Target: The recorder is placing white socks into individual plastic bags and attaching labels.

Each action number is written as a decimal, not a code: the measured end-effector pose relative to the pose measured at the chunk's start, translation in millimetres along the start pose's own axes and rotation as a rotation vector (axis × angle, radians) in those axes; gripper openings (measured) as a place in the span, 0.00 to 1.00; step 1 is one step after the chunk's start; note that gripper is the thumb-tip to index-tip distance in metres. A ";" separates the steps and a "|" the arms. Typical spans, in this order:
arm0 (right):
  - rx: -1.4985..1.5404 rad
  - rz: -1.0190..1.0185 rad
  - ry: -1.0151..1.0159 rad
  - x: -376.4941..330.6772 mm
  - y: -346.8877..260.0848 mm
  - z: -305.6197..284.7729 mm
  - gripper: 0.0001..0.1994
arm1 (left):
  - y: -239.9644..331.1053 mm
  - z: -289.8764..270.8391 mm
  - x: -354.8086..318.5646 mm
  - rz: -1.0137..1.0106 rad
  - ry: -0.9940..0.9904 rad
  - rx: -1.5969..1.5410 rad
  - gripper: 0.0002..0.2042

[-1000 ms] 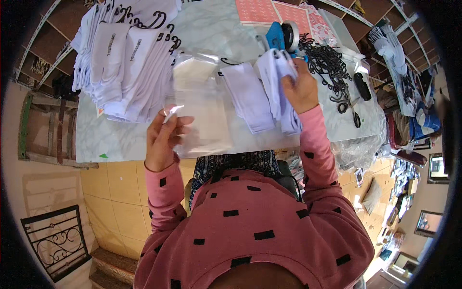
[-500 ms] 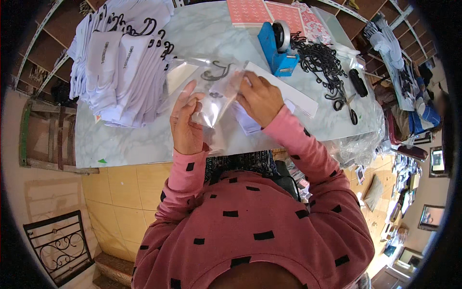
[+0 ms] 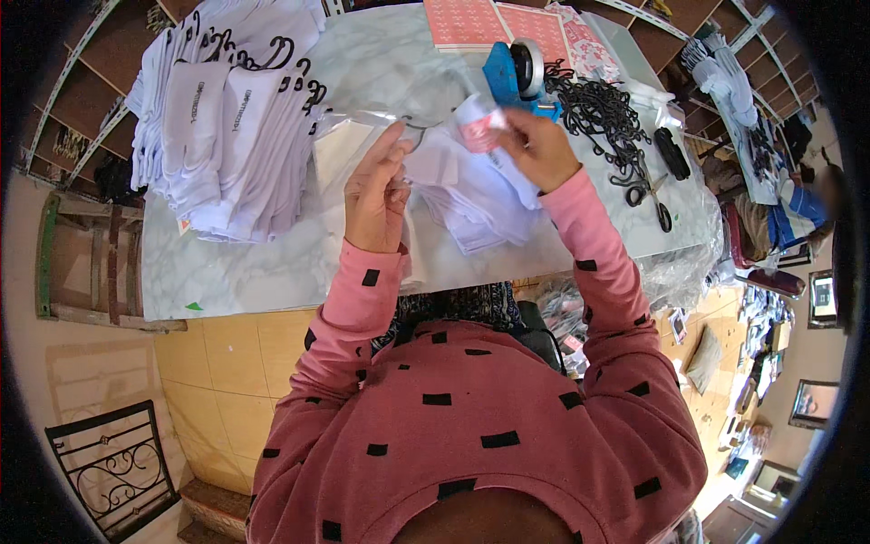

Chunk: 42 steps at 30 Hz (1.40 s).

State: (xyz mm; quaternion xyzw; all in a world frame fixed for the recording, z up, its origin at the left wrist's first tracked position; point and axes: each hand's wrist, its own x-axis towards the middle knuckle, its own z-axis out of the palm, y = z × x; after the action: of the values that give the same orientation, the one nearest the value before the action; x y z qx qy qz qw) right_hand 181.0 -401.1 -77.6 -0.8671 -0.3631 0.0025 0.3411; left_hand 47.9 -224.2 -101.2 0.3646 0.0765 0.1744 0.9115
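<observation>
My left hand (image 3: 376, 195) is closed on a clear plastic bag (image 3: 349, 140), which spreads to the left of its fingers over a pale card. A thin dark hook (image 3: 415, 125) shows just right of the fingertips. My right hand (image 3: 544, 150) pinches a small white-and-pink piece (image 3: 480, 125), blurred by motion, so I cannot tell its kind. Below and between both hands lie white socks (image 3: 476, 213), loosely stacked on the table.
A big pile of white socks on black hooks (image 3: 227, 145) fills the table's left side. Beyond my right hand stand a blue tape dispenser (image 3: 503, 77), black hooks in a heap (image 3: 598, 118), and scissors (image 3: 648, 195). Pink printed sheets (image 3: 498, 27) lie at the back.
My right hand has moved up and right from the clear bag and now holds the white-and-pink piece. The bag has shifted left, uncovering the socks. My left hand has moved slightly right.
</observation>
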 end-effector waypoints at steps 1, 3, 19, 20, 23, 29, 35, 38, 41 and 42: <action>-0.003 0.003 0.005 1.4 4.3 -1.1 0.13 | -0.4 1.4 1.6 0.042 -0.024 0.051 0.23; 0.738 0.003 0.319 4.0 6.2 -2.7 0.13 | -1.2 5.4 3.3 0.092 -0.046 0.090 0.22; 0.637 -0.060 0.197 -16.9 -30.2 -11.7 0.12 | -9.8 19.9 4.7 0.187 0.050 0.224 0.12; 0.876 -0.023 0.254 -20.9 -35.7 -14.2 0.18 | -5.3 17.7 7.6 0.149 0.128 0.264 0.14; 1.158 0.062 -0.035 -36.7 -43.0 -42.4 0.25 | 2.4 -0.6 16.5 0.115 0.075 0.167 0.13; 1.204 0.125 -0.210 -43.8 -44.8 -40.2 0.25 | 1.7 2.5 11.2 0.112 -0.003 0.247 0.15; 1.021 0.072 -0.239 -43.8 -34.8 -38.2 0.29 | 13.5 7.4 5.3 0.147 -0.374 0.683 0.24; 0.912 0.059 -0.272 -43.9 -35.3 -37.3 0.30 | 7.8 1.8 7.3 -0.143 -0.480 0.167 0.27; 0.953 0.059 -0.233 -42.4 -27.6 -24.4 0.24 | 12.5 14.5 19.7 -0.270 -0.427 0.200 0.24; 0.813 0.155 -0.229 -41.1 -22.1 -20.4 0.21 | 20.7 30.1 11.6 -0.218 -0.437 0.368 0.16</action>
State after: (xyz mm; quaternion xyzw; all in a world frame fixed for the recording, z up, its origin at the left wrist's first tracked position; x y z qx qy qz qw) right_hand 142.0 -428.0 -58.8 -0.6809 -0.3020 0.2672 0.6114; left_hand 61.3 -225.2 -65.3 0.5422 -0.0525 -0.0237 0.8383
